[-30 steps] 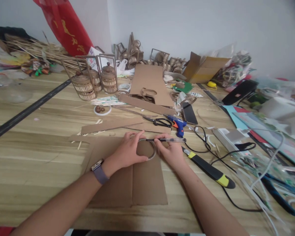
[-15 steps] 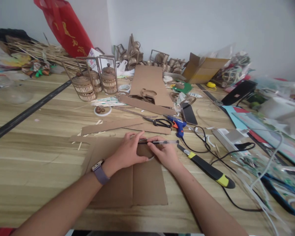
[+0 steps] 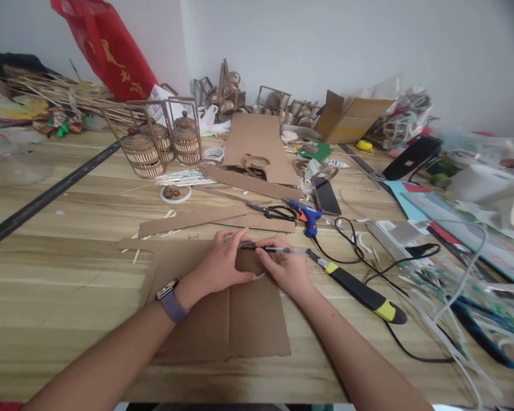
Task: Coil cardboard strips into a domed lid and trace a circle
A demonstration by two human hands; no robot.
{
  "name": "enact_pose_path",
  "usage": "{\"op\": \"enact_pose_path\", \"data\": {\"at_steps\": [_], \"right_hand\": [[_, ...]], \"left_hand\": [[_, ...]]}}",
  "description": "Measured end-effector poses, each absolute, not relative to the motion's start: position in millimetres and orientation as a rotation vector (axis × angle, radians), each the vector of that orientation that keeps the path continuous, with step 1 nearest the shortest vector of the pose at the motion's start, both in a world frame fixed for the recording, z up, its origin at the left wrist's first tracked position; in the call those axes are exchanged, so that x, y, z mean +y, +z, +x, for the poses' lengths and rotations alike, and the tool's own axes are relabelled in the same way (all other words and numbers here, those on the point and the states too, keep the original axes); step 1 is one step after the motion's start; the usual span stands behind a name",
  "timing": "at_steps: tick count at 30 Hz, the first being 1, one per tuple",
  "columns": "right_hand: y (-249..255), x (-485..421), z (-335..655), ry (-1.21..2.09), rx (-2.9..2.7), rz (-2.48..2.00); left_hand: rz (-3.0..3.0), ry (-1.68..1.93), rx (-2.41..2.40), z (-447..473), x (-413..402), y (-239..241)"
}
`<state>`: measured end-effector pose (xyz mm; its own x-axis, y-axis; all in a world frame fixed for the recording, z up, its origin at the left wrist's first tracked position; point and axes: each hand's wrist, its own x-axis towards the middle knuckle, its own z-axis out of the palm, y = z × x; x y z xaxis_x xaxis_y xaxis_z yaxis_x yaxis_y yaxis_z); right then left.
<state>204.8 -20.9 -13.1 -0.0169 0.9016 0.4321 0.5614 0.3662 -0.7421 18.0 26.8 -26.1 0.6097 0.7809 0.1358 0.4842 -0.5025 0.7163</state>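
A creased sheet of brown cardboard [image 3: 259, 325] lies flat before me, with a thin round ring [image 3: 261, 275] on it. My left hand [image 3: 220, 264] holds the ring by its left side, thumb near the lower rim and fingers at the upper left. In my right hand [image 3: 290, 274] is a clear-barrelled pen [image 3: 297, 250], pinched near its dark front end. The pen lies almost level and its point reaches inside the ring near the far rim. Whether the point touches the cardboard, I cannot tell.
A black-and-yellow utility knife [image 3: 360, 288] lies right of my right hand. Beyond are a blue glue gun [image 3: 309, 217], scissors [image 3: 281, 213], cardboard strips [image 3: 192, 220] and a phone [image 3: 326, 196]. Small bamboo lantern-like baskets [image 3: 186, 140] stand back left. Cables [image 3: 405, 260] sprawl at right.
The whole view has shifted slightly left. My right hand and the pen have moved a little against the ring, and more of its far rim shows. Both grips look the same.
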Motion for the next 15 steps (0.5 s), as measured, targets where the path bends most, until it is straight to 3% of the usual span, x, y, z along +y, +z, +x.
{"op": "enact_pose_path", "data": {"at_steps": [15], "right_hand": [[-17.6, -21.8, 199.5, 0.393, -1.798, -1.269]], "left_hand": [[2.224, 0.609, 0.985, 17.1, 27.4, -26.5]]}}
